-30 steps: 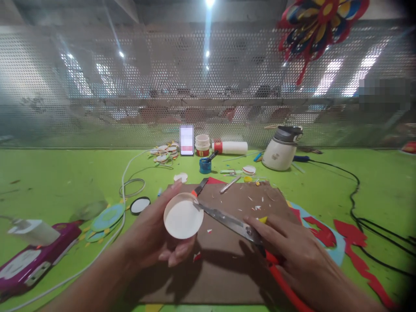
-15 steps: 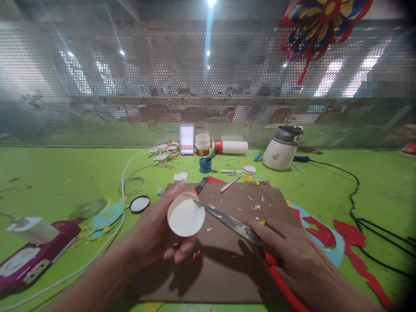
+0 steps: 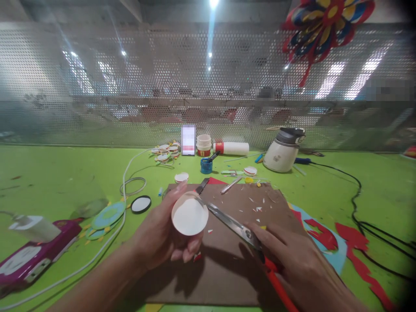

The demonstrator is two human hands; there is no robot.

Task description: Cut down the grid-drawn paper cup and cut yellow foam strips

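My left hand is closed round a small white paper cup, its round bottom turned toward me. My right hand grips red-handled scissors; the steel blades reach up and left to the cup's rim. Both hands hover over a brown cardboard sheet dotted with small paper scraps.
A green table carries a pink device with a white plug, a white cable, paper discs, a round mirror, a blue paint pot, a glue bottle, a white kettle, red and blue cut-outs, and black cables. A perforated metal screen stands behind.
The cup and my left hand have shifted slightly right and the cup's bottom has turned a little. The scissors stay at the rim.
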